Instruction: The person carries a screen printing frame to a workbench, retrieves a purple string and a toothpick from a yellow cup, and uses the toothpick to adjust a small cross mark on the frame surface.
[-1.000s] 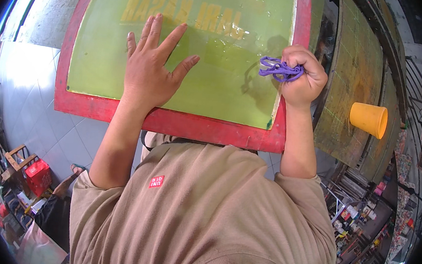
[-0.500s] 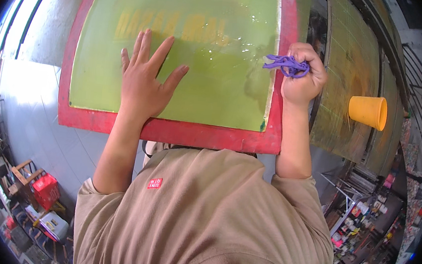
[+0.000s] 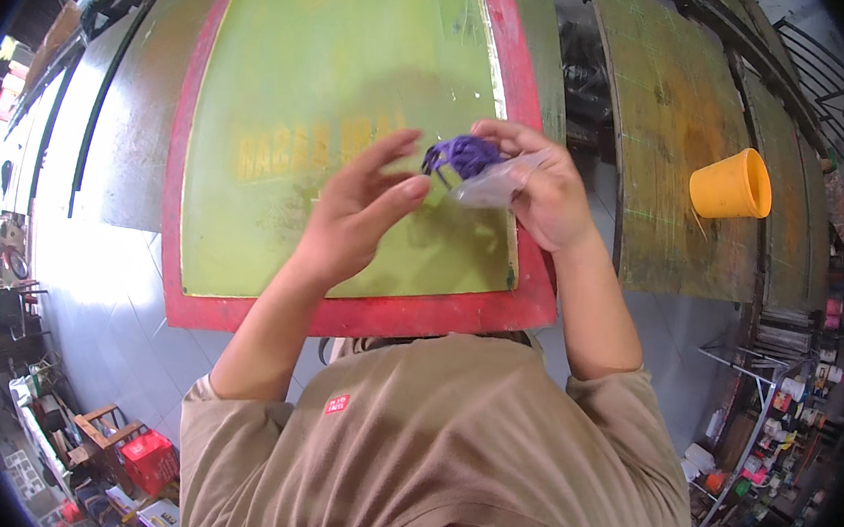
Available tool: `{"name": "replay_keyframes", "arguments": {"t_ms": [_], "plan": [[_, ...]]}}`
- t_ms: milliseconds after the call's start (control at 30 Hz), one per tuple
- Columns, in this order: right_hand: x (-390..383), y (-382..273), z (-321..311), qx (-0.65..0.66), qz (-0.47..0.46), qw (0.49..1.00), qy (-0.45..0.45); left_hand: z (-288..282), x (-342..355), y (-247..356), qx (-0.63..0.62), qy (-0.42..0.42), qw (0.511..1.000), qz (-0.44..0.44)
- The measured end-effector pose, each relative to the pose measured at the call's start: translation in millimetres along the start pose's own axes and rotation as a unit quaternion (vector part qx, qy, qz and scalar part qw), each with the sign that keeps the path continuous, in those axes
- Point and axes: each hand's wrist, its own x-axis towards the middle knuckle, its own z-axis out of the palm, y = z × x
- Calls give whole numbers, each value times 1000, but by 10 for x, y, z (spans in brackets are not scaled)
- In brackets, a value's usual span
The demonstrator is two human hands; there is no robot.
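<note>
My right hand (image 3: 556, 197) grips a tangled purple bundle of cord-like strips (image 3: 470, 154) together with a piece of translucent plastic (image 3: 489, 191), perhaps a small bag. To the left of that bundle hovers my left hand (image 3: 346, 219), its thumb and fingers apart and holding nothing; its fingertips are slightly blurred. Both hands are over a large screen-printing frame with a yellow-green mesh (image 3: 298, 72) and a red border (image 3: 438, 315). Faint yellowish lettering shows on the mesh, partly behind my left hand.
A yellow plastic cup (image 3: 725, 186) stands on the stained board (image 3: 669, 135) to the right. Shelving with many small containers (image 3: 778, 435) is at the lower right. At the lower left are a red box (image 3: 150, 461) and a wooden stool (image 3: 106, 429).
My left hand has lifted off the mesh and moved right, toward the bundle. My right hand has come inward from the frame's right edge, and the translucent plastic now shows in it. The view has shifted.
</note>
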Motion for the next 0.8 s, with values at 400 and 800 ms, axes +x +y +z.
{"name": "replay_keyframes", "arguments": {"t_ms": [400,800], "plan": [[-234,-143,-354,-365,-252,879,174,106,279,12,-204,9,973,-108],[-727,-493,-1537,-785,97,542,285,-343,-39,53,-209,97,973,-33]]}}
